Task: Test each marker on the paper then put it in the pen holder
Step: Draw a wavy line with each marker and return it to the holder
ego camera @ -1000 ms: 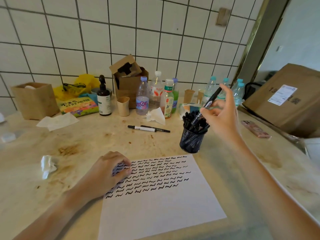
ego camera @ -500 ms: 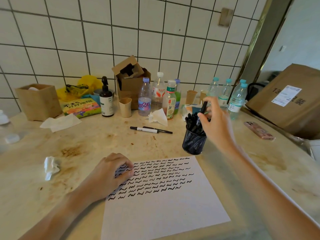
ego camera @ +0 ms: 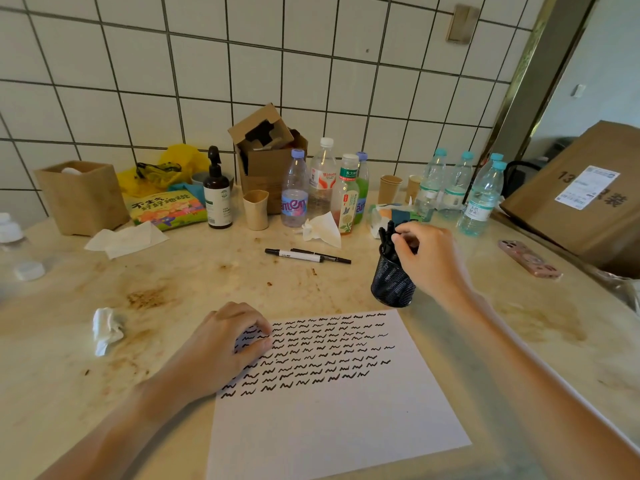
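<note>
We are steadying the paper (ego camera: 332,393) near the table's (ego camera: 519,323) front edge with our left hand (ego camera: 221,348), fingers curled, holding nothing. Our right hand (ego camera: 429,261) is pinching a marker (ego camera: 393,242) seated in the pen holder (ego camera: 391,285), toward the table's middle.

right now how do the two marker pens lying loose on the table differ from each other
The white-barrelled marker is thicker and lies nearer the camera; the slim all-black marker is thinner and reaches further right. The white one has a black cap at its left end; the black one is dark throughout. Both lie flat, side by side, capped.
</note>
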